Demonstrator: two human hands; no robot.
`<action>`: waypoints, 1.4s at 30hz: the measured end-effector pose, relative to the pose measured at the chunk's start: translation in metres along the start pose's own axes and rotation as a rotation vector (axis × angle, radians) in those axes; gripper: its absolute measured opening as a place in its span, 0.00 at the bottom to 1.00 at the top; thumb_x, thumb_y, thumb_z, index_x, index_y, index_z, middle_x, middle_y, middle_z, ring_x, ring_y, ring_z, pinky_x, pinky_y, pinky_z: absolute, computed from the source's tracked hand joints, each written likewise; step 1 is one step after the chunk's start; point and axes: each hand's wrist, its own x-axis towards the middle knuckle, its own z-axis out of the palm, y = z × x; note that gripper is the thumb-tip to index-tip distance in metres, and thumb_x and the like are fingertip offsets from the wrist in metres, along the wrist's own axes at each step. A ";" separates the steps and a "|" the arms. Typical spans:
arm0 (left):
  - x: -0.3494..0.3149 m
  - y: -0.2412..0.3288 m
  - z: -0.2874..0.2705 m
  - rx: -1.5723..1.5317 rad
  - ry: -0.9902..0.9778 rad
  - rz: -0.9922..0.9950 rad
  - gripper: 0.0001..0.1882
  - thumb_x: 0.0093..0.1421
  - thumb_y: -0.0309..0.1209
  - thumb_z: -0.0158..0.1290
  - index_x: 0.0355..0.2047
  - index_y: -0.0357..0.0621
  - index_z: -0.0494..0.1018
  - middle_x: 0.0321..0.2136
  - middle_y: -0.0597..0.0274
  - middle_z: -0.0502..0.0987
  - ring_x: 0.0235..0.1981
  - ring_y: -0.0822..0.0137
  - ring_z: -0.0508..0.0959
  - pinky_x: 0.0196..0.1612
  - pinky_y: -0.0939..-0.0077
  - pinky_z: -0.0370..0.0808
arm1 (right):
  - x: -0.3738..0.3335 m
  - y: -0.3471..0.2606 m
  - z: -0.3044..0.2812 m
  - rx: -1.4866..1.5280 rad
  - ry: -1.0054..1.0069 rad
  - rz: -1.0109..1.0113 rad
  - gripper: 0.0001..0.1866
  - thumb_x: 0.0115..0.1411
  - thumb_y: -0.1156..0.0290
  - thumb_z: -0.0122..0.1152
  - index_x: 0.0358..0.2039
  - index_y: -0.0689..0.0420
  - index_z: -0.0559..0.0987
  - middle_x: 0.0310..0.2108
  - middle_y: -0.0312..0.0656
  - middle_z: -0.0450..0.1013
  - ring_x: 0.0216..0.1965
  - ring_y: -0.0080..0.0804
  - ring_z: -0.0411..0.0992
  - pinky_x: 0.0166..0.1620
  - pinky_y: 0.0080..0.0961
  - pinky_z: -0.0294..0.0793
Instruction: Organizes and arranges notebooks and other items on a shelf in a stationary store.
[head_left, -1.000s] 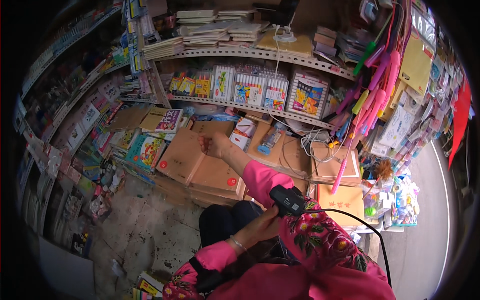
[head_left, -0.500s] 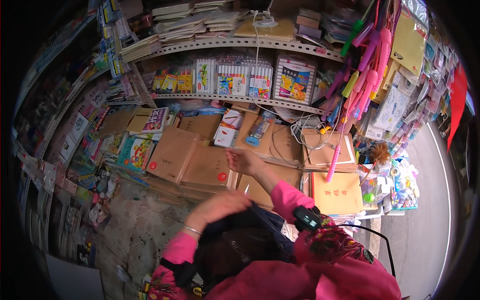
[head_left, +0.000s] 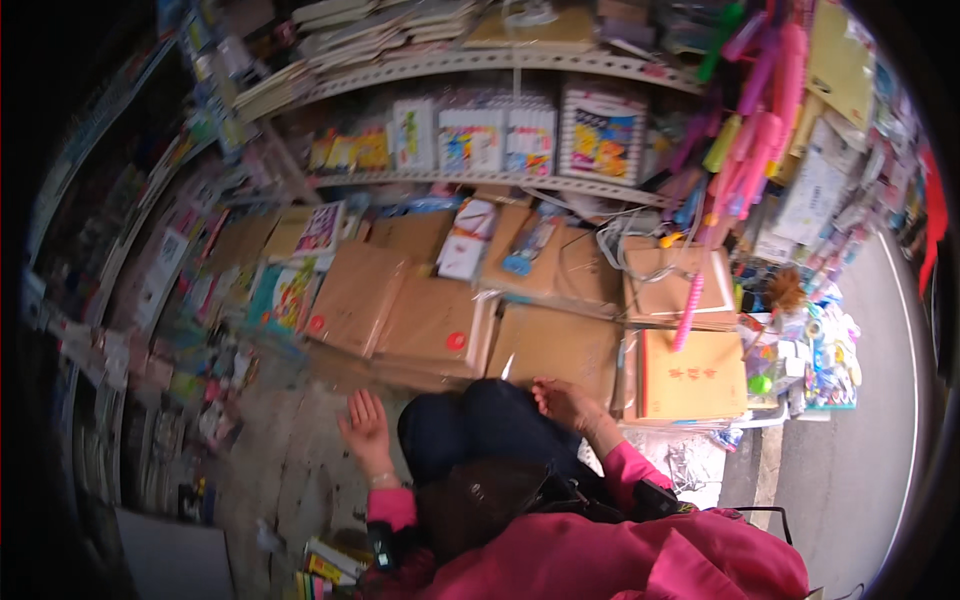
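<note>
My left hand (head_left: 366,432) hangs over the floor to the left of my knees, fingers stretched out and holding nothing. Beside my right knee, near the front edge of the brown paper-covered stacks, is my right hand (head_left: 568,404). Its fingers are loosely curled and slightly blurred, with nothing visible in them. Just beyond it lies a plain brown notebook stack (head_left: 556,345). To its right is a yellow-tan notebook (head_left: 692,375) with red characters. Further left, brown packets (head_left: 425,325) with red round marks lie in clear wrap. A dark bag (head_left: 482,508) rests on my lap.
Perforated metal shelves (head_left: 490,178) hold boxed marker sets (head_left: 470,140) at the back. Pink and purple hanging toys (head_left: 765,140) dangle at right, above a tangled white cable (head_left: 625,255). Crowded racks (head_left: 150,270) stand left, with grey pavement (head_left: 850,470) at far right.
Both hands have drawn back toward me from over the notebooks. My left hand has moved left and down, my right hand right and down beside my knee. The view has shifted slightly.
</note>
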 end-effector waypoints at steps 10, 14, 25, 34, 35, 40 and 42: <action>0.042 -0.018 0.117 -0.275 -0.074 -0.090 0.24 0.62 0.45 0.44 0.51 0.41 0.64 0.52 0.54 0.69 0.54 0.56 0.69 0.55 0.56 0.65 | -0.015 0.013 0.186 -0.737 -0.860 0.198 0.22 0.59 0.66 0.57 0.51 0.64 0.70 0.42 0.43 0.72 0.42 0.27 0.71 0.47 0.21 0.70; 0.037 -0.038 0.168 0.249 -0.290 -0.124 0.21 0.61 0.43 0.48 0.46 0.40 0.67 0.49 0.54 0.71 0.53 0.59 0.70 0.57 0.59 0.65 | -0.021 0.054 0.226 -0.784 -1.076 0.450 0.32 0.58 0.61 0.60 0.58 0.63 0.61 0.49 0.44 0.67 0.48 0.28 0.68 0.51 0.24 0.68; 0.000 -0.112 0.050 1.488 -0.486 -0.214 0.15 0.60 0.32 0.51 0.47 0.40 0.69 0.41 0.59 0.75 0.41 0.70 0.75 0.43 0.79 0.72 | 0.010 0.030 0.154 -0.566 -0.721 0.296 0.18 0.56 0.71 0.60 0.46 0.65 0.72 0.39 0.44 0.73 0.40 0.31 0.73 0.44 0.26 0.74; -0.011 -0.128 0.014 1.736 -0.763 0.044 0.09 0.58 0.29 0.53 0.37 0.38 0.75 0.30 0.61 0.79 0.34 0.73 0.77 0.40 0.78 0.72 | 0.115 -0.113 0.073 -0.498 0.491 -0.469 0.19 0.54 0.64 0.62 0.39 0.61 0.67 0.28 0.45 0.72 0.24 0.33 0.74 0.28 0.27 0.77; -0.012 -0.127 0.016 1.734 -0.754 0.027 0.09 0.59 0.29 0.52 0.37 0.37 0.75 0.31 0.61 0.78 0.34 0.73 0.76 0.41 0.79 0.72 | 0.118 -0.116 0.074 -0.494 0.447 -0.482 0.19 0.54 0.64 0.62 0.39 0.61 0.67 0.28 0.45 0.72 0.24 0.33 0.74 0.28 0.27 0.77; -0.018 -0.121 0.025 1.524 -0.755 -0.067 0.08 0.61 0.25 0.49 0.39 0.35 0.74 0.35 0.62 0.77 0.38 0.73 0.75 0.45 0.81 0.70 | 0.116 -0.135 0.069 -1.035 0.623 -0.563 0.17 0.56 0.58 0.60 0.25 0.61 0.71 0.14 0.43 0.70 0.12 0.30 0.69 0.16 0.28 0.70; -0.019 -0.120 0.027 1.493 -0.737 -0.107 0.08 0.61 0.24 0.48 0.39 0.35 0.74 0.35 0.61 0.77 0.39 0.73 0.75 0.46 0.81 0.70 | 0.122 -0.148 0.069 -1.142 0.593 -0.575 0.19 0.56 0.58 0.58 0.21 0.61 0.72 0.12 0.42 0.69 0.11 0.29 0.68 0.14 0.29 0.67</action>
